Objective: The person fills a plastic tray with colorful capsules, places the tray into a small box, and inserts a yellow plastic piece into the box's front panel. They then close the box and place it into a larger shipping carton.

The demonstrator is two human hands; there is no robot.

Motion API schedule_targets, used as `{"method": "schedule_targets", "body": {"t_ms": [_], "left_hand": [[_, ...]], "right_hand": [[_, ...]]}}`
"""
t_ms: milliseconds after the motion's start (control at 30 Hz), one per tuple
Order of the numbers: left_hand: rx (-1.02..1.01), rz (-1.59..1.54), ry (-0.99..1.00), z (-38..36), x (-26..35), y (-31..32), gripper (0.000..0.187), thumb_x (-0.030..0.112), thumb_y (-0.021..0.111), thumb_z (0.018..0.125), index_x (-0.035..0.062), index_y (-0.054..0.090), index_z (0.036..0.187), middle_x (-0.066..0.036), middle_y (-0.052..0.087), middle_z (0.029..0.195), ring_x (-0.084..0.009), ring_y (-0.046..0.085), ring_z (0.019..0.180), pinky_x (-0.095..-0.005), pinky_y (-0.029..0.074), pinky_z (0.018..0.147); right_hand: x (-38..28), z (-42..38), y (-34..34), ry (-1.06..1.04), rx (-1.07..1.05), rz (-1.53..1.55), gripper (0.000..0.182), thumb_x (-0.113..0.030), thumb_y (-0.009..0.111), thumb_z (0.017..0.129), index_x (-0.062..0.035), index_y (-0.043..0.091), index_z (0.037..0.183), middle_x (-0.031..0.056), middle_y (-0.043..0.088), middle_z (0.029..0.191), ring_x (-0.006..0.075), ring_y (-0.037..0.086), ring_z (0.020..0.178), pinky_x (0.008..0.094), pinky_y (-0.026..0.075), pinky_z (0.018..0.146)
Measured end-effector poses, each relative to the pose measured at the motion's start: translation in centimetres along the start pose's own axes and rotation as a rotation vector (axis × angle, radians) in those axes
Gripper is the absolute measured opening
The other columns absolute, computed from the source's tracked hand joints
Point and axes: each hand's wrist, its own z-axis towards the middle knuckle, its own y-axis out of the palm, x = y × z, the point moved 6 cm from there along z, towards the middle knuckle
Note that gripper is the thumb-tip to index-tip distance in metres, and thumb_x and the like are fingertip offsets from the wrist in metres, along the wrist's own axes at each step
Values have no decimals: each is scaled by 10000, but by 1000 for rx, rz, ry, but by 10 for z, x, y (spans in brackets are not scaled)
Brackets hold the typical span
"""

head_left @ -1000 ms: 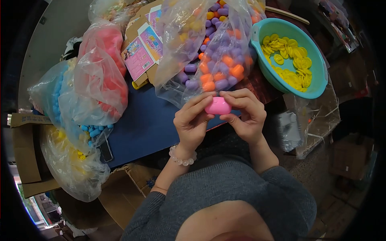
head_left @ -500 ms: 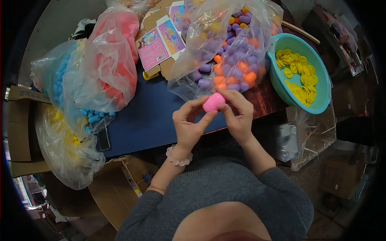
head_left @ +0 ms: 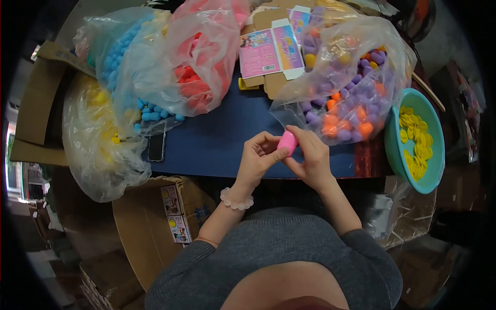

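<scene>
A pink plastic capsule [head_left: 287, 141] is pinched between both hands over the near edge of the blue-topped table [head_left: 222, 142]. My left hand [head_left: 257, 159], with a bead bracelet on its wrist, grips the capsule's left side. My right hand [head_left: 310, 161] wraps around its right side and underside. Just behind the hands lies a clear bag of purple and orange capsules [head_left: 345, 108].
A teal bowl of yellow discs [head_left: 419, 144] stands at the right. Bags of pink pieces [head_left: 201, 62], blue pieces [head_left: 129, 72] and yellow pieces [head_left: 101, 139] crowd the left. Flat printed cartons [head_left: 271, 49] lie at the back. A phone [head_left: 156, 147] rests on the table; cardboard boxes [head_left: 165, 217] stand below.
The capsule has turned from lying sideways to nearly on end between the fingers. The view has swung left, so the table and bags sit further right in the picture.
</scene>
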Motion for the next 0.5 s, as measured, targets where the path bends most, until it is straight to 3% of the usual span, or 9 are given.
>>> {"method": "schedule_targets", "body": {"t_ms": [200, 367, 500], "left_hand": [[144, -3, 5, -17, 13, -30, 262, 44, 734, 826, -34, 616, 1047, -104, 692, 959, -123, 661, 885, -249, 530, 809], [254, 96, 18, -25, 28, -76, 274, 48, 722, 832, -51, 639, 1074, -104, 699, 940, -122, 664, 834, -238, 534, 768], [576, 263, 199, -7, 65, -151, 260, 33, 695, 837, -55, 652, 1078, -91, 698, 920, -100, 647, 776, -220, 520, 694]], "right_hand": [[-14, 10, 38, -91, 8, -9, 564, -144, 756, 672, -10, 575, 1189, 126, 654, 919, 264, 633, 763, 353, 510, 638], [-18, 24, 76, -68, -181, -9, 601, -197, 771, 715, -12, 551, 1243, 123, 650, 919, 252, 614, 767, 350, 500, 631], [-12, 26, 87, 28, -241, 84, 613, -220, 759, 767, -15, 518, 1292, 132, 645, 1005, 257, 618, 825, 350, 510, 680]]}}
